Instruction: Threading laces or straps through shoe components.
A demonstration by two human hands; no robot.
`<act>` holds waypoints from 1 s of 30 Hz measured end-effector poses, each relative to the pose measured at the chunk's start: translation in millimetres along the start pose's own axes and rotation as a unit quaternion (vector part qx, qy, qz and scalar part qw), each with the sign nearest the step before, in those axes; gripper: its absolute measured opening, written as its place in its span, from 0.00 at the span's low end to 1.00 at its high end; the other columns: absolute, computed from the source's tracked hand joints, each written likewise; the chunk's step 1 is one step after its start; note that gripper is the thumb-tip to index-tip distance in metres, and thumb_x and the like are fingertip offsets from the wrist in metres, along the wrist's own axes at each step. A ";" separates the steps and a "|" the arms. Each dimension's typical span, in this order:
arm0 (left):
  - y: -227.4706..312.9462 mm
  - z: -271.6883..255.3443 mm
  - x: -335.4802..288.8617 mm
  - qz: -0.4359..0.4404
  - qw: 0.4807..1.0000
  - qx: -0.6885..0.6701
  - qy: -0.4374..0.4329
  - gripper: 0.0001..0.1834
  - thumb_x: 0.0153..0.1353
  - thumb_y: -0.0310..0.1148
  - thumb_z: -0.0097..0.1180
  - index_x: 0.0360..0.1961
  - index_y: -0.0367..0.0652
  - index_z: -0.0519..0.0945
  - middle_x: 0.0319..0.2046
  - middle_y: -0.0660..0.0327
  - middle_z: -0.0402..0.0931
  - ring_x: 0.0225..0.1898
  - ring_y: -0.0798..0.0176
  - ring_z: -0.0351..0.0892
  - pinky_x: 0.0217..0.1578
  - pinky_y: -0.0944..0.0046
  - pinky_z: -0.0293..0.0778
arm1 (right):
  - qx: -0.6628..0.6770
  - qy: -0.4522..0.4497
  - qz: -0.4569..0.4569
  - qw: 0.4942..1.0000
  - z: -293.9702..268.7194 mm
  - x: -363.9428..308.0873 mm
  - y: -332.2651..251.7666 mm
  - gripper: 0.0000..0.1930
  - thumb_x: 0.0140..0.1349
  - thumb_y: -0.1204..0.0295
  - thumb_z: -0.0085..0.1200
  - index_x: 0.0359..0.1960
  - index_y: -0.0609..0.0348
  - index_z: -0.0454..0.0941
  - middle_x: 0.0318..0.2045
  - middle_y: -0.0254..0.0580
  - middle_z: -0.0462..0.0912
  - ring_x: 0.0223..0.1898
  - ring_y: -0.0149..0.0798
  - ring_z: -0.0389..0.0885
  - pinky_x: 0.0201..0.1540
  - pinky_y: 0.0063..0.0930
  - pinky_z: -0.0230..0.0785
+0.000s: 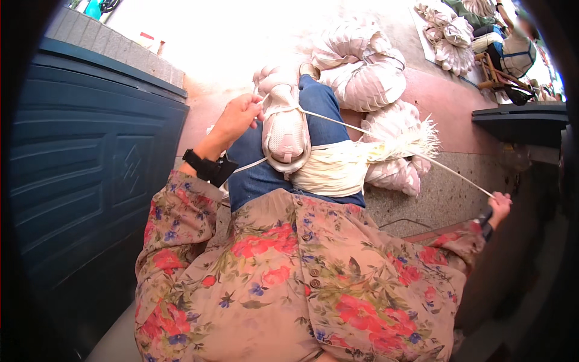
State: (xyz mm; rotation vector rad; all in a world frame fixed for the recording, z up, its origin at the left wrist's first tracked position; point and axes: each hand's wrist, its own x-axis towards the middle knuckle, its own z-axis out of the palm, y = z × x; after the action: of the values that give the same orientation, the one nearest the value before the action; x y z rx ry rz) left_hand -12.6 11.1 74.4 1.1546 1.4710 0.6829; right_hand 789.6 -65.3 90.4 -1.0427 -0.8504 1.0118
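Observation:
A pale pink mesh sneaker (284, 134) rests across my legs between the knees, its rounded end toward me. My left hand (240, 114) is closed beside its upper left side, pinching a thin white shoelace. To the far right, my right hand (499, 206) is closed on a stretched length of the white shoelace (458, 175), which runs back past the bundle toward the sneaker. A thick bundle of cream shoelaces (332, 172) lies over my right thigh, its frayed-looking ends spread to the right. Another pale length trails from the sneaker's lower left toward my left wrist.
Tied rolls of pale pink shoes (368, 81) are piled on the floor ahead and to the right. A dark blue panelled door (90, 163) stands at my left. At the far right, a person (518, 51) sits near more bundles (449, 39); a dark ledge (518, 123) juts in below.

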 end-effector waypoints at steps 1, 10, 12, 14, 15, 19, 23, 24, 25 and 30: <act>3.1 4.6 6.6 0.018 1.000 -0.008 -0.014 0.14 0.62 0.31 0.45 0.44 0.34 0.73 0.24 0.64 0.74 0.21 0.74 0.67 0.25 0.75 0.67 | -0.010 0.132 0.002 0.991 2.5 -7.2 26.8 0.03 0.58 0.74 0.44 0.27 0.55 0.65 0.14 0.26 0.51 0.17 0.27 0.54 0.20 0.23 0.52; 0.9 36.3 39.5 0.069 0.990 0.121 0.031 0.14 0.58 0.34 0.52 0.34 0.31 0.80 0.25 0.62 0.77 0.29 0.72 0.73 0.32 0.71 0.68 | -0.282 -0.141 0.118 0.942 426.0 -48.4 185.2 0.07 0.60 0.73 0.46 0.37 0.60 0.76 0.21 0.32 0.73 0.20 0.29 0.69 0.21 0.23 0.62; -9.8 30.5 26.1 0.060 0.992 0.104 0.039 0.14 0.57 0.34 0.53 0.34 0.31 0.80 0.27 0.61 0.78 0.30 0.72 0.73 0.33 0.70 0.69 | -0.276 -0.312 0.005 0.909 499.5 -69.4 196.9 0.08 0.60 0.69 0.50 0.30 0.62 0.75 0.25 0.44 0.77 0.30 0.43 0.77 0.32 0.32 0.67; -21.1 25.6 9.5 0.053 0.991 0.093 0.082 0.14 0.55 0.35 0.53 0.32 0.33 0.80 0.26 0.54 0.79 0.29 0.64 0.77 0.33 0.65 0.70 | -0.312 -0.398 -0.036 0.862 546.3 -83.9 205.6 0.12 0.59 0.65 0.50 0.30 0.63 0.75 0.25 0.53 0.79 0.28 0.53 0.77 0.30 0.37 0.66; -26.0 24.3 2.3 0.040 0.990 0.092 0.099 0.14 0.54 0.36 0.54 0.31 0.34 0.80 0.25 0.51 0.79 0.29 0.60 0.79 0.33 0.63 0.71 | -0.340 -0.440 -0.038 0.830 559.8 -85.7 207.9 0.13 0.59 0.63 0.50 0.34 0.61 0.76 0.27 0.53 0.79 0.32 0.54 0.78 0.33 0.40 0.68; -35.2 28.8 -4.6 0.095 0.971 0.178 0.125 0.13 0.57 0.33 0.53 0.36 0.33 0.80 0.29 0.54 0.80 0.31 0.63 0.78 0.34 0.66 0.71 | -0.494 -0.476 -0.117 0.718 584.5 -74.7 218.4 0.13 0.58 0.62 0.49 0.35 0.58 0.74 0.27 0.54 0.80 0.34 0.54 0.79 0.36 0.44 0.69; -38.6 34.6 12.1 0.221 0.910 0.286 0.202 0.07 0.54 0.29 0.53 0.30 0.36 0.79 0.30 0.49 0.78 0.35 0.51 0.76 0.37 0.59 0.71 | -0.515 -0.470 -0.111 0.709 585.4 -65.8 229.0 0.13 0.59 0.61 0.47 0.33 0.59 0.73 0.28 0.56 0.79 0.33 0.54 0.79 0.36 0.45 0.69; -39.8 35.3 16.7 0.229 0.903 0.295 0.211 0.08 0.52 0.32 0.52 0.26 0.40 0.80 0.30 0.48 0.78 0.39 0.46 0.75 0.41 0.52 0.71 | -0.516 -0.463 -0.098 0.714 584.8 -65.6 231.0 0.13 0.60 0.61 0.46 0.34 0.59 0.72 0.29 0.57 0.79 0.34 0.56 0.79 0.37 0.47 0.69; -41.1 35.1 20.4 0.253 0.890 0.310 0.217 0.08 0.52 0.32 0.52 0.26 0.40 0.80 0.30 0.48 0.78 0.39 0.46 0.75 0.41 0.51 0.71 | -0.521 -0.447 -0.088 0.722 584.5 -66.3 232.9 0.14 0.60 0.61 0.45 0.34 0.60 0.72 0.29 0.57 0.79 0.34 0.57 0.78 0.37 0.47 0.69; -42.8 35.9 27.7 0.243 0.868 0.381 0.206 0.08 0.53 0.32 0.50 0.25 0.43 0.81 0.29 0.52 0.79 0.37 0.48 0.73 0.39 0.52 0.71 | -0.520 -0.426 -0.058 0.738 583.8 -70.6 234.3 0.15 0.62 0.59 0.43 0.34 0.61 0.71 0.30 0.60 0.79 0.36 0.59 0.77 0.39 0.49 0.67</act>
State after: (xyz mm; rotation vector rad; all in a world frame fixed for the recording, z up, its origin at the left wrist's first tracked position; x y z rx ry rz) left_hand 11.1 14.9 16.8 2.1438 1.9081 0.7325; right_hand 174.2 70.2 29.8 -1.3898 -2.4059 0.8586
